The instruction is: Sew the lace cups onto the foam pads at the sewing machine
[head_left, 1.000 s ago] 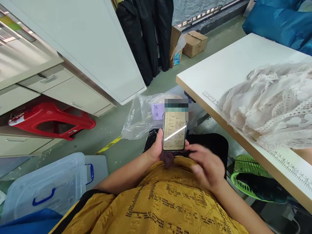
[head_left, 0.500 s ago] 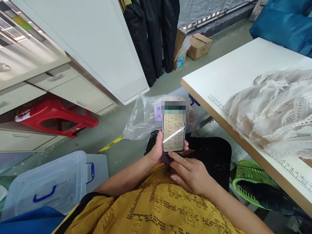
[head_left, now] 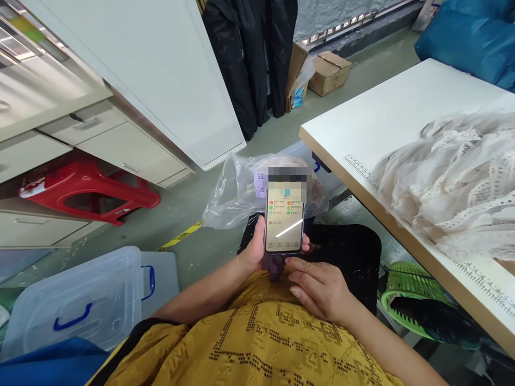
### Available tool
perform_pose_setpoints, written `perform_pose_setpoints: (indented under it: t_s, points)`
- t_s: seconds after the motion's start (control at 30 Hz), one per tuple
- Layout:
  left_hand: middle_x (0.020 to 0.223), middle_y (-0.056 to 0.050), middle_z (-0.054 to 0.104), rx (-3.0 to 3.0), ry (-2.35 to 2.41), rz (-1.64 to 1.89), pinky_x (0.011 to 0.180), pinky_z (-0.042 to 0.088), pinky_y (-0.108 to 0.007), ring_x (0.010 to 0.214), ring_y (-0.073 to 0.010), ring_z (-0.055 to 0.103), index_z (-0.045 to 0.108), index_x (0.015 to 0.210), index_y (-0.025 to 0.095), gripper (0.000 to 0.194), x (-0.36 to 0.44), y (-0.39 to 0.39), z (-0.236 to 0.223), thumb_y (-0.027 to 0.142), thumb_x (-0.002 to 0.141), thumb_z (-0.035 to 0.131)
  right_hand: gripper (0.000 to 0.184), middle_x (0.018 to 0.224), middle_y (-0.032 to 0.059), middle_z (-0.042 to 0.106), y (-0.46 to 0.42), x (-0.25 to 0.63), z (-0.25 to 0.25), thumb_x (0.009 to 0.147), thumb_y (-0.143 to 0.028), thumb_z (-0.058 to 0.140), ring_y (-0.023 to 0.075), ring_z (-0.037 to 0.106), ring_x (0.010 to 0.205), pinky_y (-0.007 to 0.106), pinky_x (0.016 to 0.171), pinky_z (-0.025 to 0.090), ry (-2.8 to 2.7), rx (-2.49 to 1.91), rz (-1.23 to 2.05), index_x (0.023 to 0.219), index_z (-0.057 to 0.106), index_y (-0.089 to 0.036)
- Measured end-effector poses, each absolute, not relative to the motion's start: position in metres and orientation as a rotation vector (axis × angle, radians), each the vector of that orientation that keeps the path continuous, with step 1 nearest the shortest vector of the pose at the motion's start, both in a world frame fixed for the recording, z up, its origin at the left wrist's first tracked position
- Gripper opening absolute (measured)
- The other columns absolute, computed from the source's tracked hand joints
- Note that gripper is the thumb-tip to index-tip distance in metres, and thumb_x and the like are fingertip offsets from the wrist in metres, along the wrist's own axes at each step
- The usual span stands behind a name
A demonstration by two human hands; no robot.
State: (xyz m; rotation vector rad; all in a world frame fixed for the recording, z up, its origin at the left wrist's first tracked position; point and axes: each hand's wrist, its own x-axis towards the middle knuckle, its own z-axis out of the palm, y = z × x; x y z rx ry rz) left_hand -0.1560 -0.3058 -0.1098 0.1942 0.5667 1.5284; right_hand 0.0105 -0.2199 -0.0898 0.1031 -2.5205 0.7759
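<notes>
A smartphone (head_left: 284, 228) is held upright in my left hand (head_left: 255, 245), thumb along its left edge and fingertips showing at its right edge. Small coloured icons fill part of its lit screen, and a white streak of glare crosses it. My right hand (head_left: 322, 287) is just below the phone's lower right corner, index finger stretched out, the other fingers loosely bent, holding nothing. Beyond the phone lies a clear plastic bag (head_left: 229, 195) with a purple label (head_left: 260, 185) bearing printed codes.
On the right, a white table (head_left: 374, 115) carries a heap of pale lace fabric (head_left: 454, 177). A green basket (head_left: 416, 281) sits beneath it. To the left are a red stool (head_left: 88, 187), a lidded clear plastic box (head_left: 80, 295) and white drawers (head_left: 116, 150). Cardboard boxes (head_left: 330, 75) stand farther back.
The phone screen has switched from dense lines of text to a page of coloured icons. My right index finger has drawn slightly down and right, away from the phone's lower edge.
</notes>
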Motion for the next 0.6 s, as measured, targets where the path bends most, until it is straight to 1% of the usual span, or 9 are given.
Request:
perform_pose_setpoints:
  t_s: [0.13, 0.23, 0.43, 0.53, 0.6]
  points:
    - [0.109, -0.018, 0.066, 0.204, 0.556, 1.515, 0.087, 0.049, -0.036, 0.097, -0.0277, 0.063, 0.061, 0.119, 0.005, 0.093, -0.156, -0.307, -0.109, 0.084, 0.077, 0.034, 0.016, 0.113, 0.0129, 0.070, -0.219, 0.012, -0.091, 0.089, -0.024, 0.052, 0.0192, 0.071, 0.087, 0.029, 0.068, 0.058, -2.509, 0.100, 0.785, 0.097, 0.064, -0.016]
    - [0.109, -0.018, 0.066, 0.205, 0.552, 1.507, 0.089, 0.049, -0.037, 0.097, -0.0276, 0.064, 0.061, 0.117, 0.005, 0.094, -0.157, -0.306, -0.108, 0.084, 0.078, 0.031, 0.017, 0.117, 0.0130, 0.068, -0.220, 0.011, -0.091, 0.090, -0.026, 0.051, 0.0189, 0.070, 0.083, 0.029, 0.067, 0.057, -2.528, 0.101, 0.791, 0.098, 0.064, -0.017]
    - [0.106, -0.018, 0.067, 0.220, 0.592, 1.529, 0.090, 0.049, -0.038, 0.095, -0.0278, 0.064, 0.062, 0.114, 0.005, 0.093, -0.154, -0.306, -0.107, 0.085, 0.077, 0.032, 0.027, 0.128, 0.0158, 0.062, -0.223, 0.003, -0.087, 0.093, -0.034, 0.047, 0.0199, 0.069, 0.083, 0.032, 0.069, 0.056, -2.607, 0.188, 0.773, 0.103, 0.063, -0.015]
    - [0.106, -0.018, 0.067, 0.229, 0.607, 1.531, 0.091, 0.048, -0.039, 0.096, -0.0280, 0.064, 0.062, 0.117, 0.007, 0.090, -0.153, -0.307, -0.108, 0.083, 0.078, 0.032, 0.031, 0.131, 0.0152, 0.060, -0.224, 0.000, -0.086, 0.095, -0.036, 0.043, 0.0200, 0.069, 0.083, 0.032, 0.068, 0.057, -2.647, 0.178, 0.728, 0.104, 0.063, -0.015]
    - [0.105, -0.018, 0.068, 0.224, 0.619, 1.518, 0.092, 0.048, -0.038, 0.097, -0.0281, 0.064, 0.063, 0.114, 0.006, 0.091, -0.152, -0.307, -0.108, 0.083, 0.079, 0.031, 0.029, 0.128, 0.0141, 0.062, -0.224, 0.000, -0.087, 0.095, -0.035, 0.043, 0.0189, 0.069, 0.080, 0.031, 0.066, 0.056, -2.620, 0.183, 0.715, 0.102, 0.064, -0.016]
